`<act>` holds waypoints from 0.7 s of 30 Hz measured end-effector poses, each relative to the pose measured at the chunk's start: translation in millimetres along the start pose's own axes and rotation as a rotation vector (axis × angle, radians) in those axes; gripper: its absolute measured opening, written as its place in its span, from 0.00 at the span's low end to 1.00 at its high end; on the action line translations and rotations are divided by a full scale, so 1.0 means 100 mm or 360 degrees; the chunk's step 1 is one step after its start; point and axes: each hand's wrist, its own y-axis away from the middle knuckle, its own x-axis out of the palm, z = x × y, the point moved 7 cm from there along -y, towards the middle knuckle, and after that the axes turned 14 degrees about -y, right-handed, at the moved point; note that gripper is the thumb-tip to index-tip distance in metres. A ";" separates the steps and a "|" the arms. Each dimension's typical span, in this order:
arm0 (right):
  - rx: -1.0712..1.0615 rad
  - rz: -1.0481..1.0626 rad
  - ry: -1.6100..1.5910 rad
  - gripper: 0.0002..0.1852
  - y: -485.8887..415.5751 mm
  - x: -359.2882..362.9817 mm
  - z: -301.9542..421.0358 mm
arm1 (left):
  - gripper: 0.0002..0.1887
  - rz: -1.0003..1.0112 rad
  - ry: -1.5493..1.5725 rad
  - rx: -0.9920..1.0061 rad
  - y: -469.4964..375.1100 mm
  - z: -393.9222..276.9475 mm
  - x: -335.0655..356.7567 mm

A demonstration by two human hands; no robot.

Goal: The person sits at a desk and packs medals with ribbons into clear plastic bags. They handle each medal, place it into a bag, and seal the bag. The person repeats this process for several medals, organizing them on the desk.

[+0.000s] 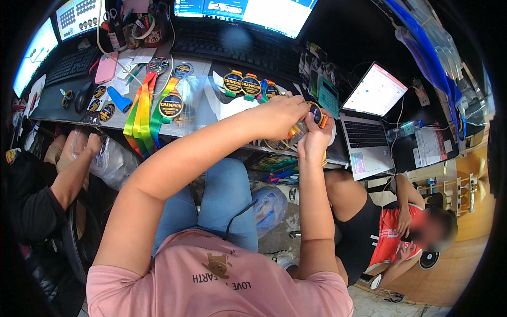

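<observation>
In front of me, at the desk's edge, my right hand [316, 136] grips a round medal [314, 111] with a dark printed face and an orange ribbon end. My left hand [283, 113] reaches across from the left, its bent fingers at the medal's left edge; its fingertips are partly hidden. Below both hands, more medals [277, 145] and clear plastic [297, 132] show in part. Just beyond my left hand, several printed medals [250, 85] lie on white sheets [216, 95]. Further left, another medal [171, 105] rests near multicoloured ribbons [144, 115] that hang over the desk edge.
A laptop [366, 134] and a teal calculator [328, 97] stand at right. A keyboard [237, 51] sits beneath the monitor. Scissors [65, 97], round stickers [106, 112] and a blue tool [119, 100] lie left. People sit on both sides: a black sleeve [57, 198], a red top [390, 237].
</observation>
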 end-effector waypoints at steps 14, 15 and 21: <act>-0.0144 0.0159 0.0375 0.16 0.01 0.13 0.10 | 0.17 0.0273 -0.0250 -0.0090 -0.04 -0.01 0.00; -0.0184 0.0167 0.0394 0.16 0.00 0.14 0.14 | 0.16 0.0282 -0.0255 -0.0085 -0.05 -0.01 -0.01; -0.0259 0.0239 0.0043 0.20 -0.14 0.22 0.59 | 0.15 0.0298 -0.0364 -0.0003 -0.09 0.00 -0.06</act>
